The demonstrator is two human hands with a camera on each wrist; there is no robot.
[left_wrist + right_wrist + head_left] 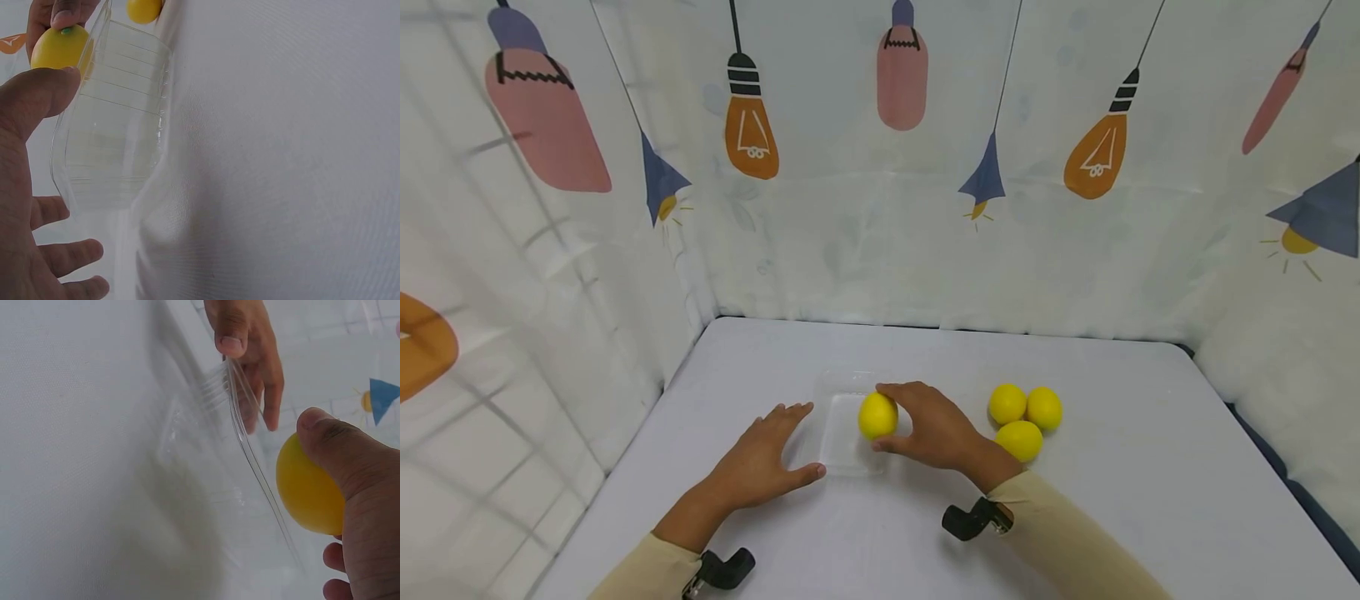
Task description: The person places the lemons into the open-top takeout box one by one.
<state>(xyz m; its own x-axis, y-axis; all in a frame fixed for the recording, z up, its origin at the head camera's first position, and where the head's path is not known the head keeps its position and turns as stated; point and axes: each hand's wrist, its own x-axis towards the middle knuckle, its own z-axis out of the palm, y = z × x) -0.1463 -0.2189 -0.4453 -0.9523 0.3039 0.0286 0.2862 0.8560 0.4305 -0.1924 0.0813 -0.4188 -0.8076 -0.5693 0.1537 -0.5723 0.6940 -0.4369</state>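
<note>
My right hand (934,427) grips a yellow lemon (877,416) between thumb and fingers, above the right side of a clear plastic container (842,463). In the left wrist view, a small green spot shows on the held lemon (55,49). The right wrist view has this lemon (307,487) just beyond the container's rim (251,456). At the container's left side, my left hand (758,460) has its fingers spread and relaxed, with the thumb tip (67,78) right at the rim.
Three more lemons (1019,440) lie close together on the white-covered table (1120,500), right of the container and beside my right wrist. White curtains (850,242) printed with lamps and bulbs stand behind the table and along its sides.
</note>
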